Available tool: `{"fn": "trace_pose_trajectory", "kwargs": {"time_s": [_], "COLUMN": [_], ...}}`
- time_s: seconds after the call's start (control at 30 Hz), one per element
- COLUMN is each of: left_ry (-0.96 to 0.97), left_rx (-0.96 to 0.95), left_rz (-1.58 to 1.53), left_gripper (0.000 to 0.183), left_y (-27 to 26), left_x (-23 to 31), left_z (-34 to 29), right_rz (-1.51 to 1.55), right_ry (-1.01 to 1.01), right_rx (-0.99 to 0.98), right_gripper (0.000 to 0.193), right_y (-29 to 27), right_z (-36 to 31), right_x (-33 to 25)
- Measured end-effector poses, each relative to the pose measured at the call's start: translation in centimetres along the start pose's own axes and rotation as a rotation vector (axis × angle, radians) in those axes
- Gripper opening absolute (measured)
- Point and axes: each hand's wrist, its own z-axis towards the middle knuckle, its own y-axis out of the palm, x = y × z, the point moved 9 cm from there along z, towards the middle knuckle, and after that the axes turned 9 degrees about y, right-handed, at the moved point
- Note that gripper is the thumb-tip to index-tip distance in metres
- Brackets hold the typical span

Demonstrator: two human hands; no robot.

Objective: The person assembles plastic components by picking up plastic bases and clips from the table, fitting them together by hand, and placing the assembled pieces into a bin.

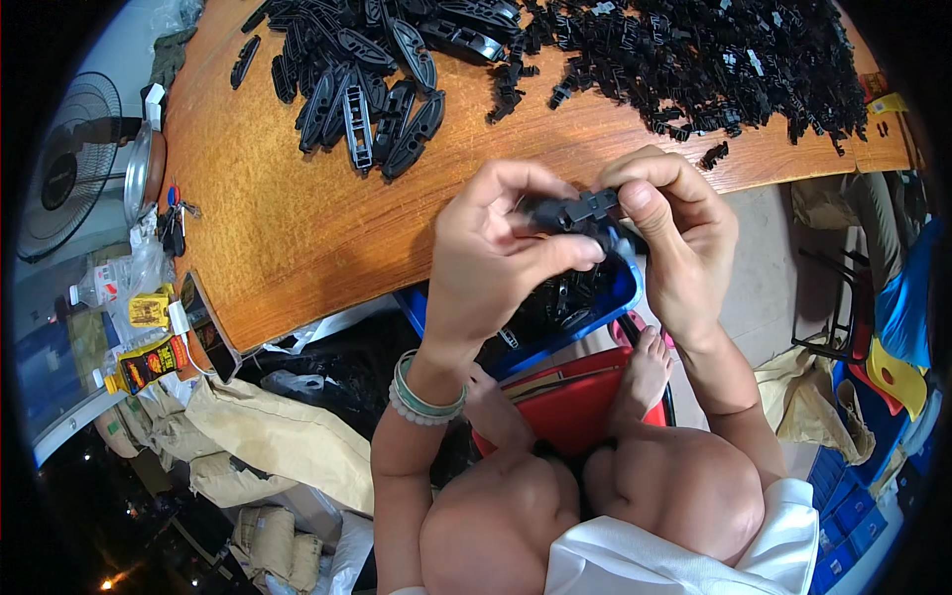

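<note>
Black plastic part (593,206): compact, blocky, stepped outline. Lies roughly crosswise in the air, between fingertips of left hand (476,248) and right hand (686,233). Left portion motion-blurred; one piece or several, cannot tell.

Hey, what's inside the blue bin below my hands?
Black plastic parts show inside the blue bin. Your left hand and wrist hide some; whatever lies beneath the parts is covered.

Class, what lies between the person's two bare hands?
In the head view, small black plastic parts lie between the left hand and the right hand, held by both; motion blur hides exactly how many.
</note>
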Motion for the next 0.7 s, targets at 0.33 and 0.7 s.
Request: {"fn": "trace_pose_trajectory", "kwargs": {"time_s": [0.33,0.7], "left_ry": [0.016,0.033], "left_rx": [0.113,0.162], "left_rz": [0.134,0.214], "left_gripper": [0.029,0.021], "left_y": [-0.3,-1.3], "left_x": [1.1,1.9], "left_z": [-0.8,-1.0], "right_rz": [-0.203,-0.404], "right_ry": [-0.240,-0.319], "right_rx": [0.019,0.074], "right_gripper": [0.004,0.008], "right_y": [0.4,1.0], "right_z": [-0.2,-0.6], "right_x": [-0.5,-1.3]}}
